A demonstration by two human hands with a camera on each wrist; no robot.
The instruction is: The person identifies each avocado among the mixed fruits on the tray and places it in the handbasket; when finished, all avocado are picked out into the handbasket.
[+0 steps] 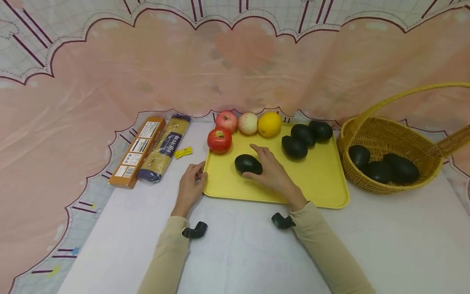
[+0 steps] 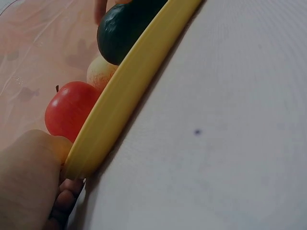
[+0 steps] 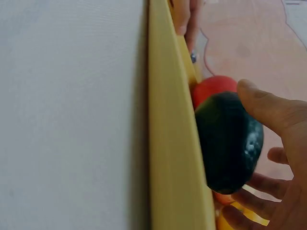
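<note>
A dark avocado (image 1: 247, 163) lies on the yellow tray (image 1: 227, 185), left of its middle. My right hand (image 1: 271, 169) is around the avocado's right side, thumb near its front and fingers spread beyond it. In the right wrist view the fingers (image 3: 261, 203) are loosely bent, with gaps between them; whether they touch the avocado (image 3: 229, 143) is unclear. At the tray's left edge my left hand (image 1: 191, 183) grips the rim, thumb on top and the other fingers curled at the outside, as the left wrist view shows.
A red tomato-like fruit (image 1: 219, 140), an apple (image 1: 226, 121), a pale peach (image 1: 248, 123), an orange (image 1: 269, 124) and three avocados (image 1: 295, 147) sit along the tray's back. Right stands a wicker basket (image 1: 346, 163) holding several avocados. Left lie a box (image 1: 139, 153), packaged pasta (image 1: 165, 149) and a yellow packet (image 1: 183, 152).
</note>
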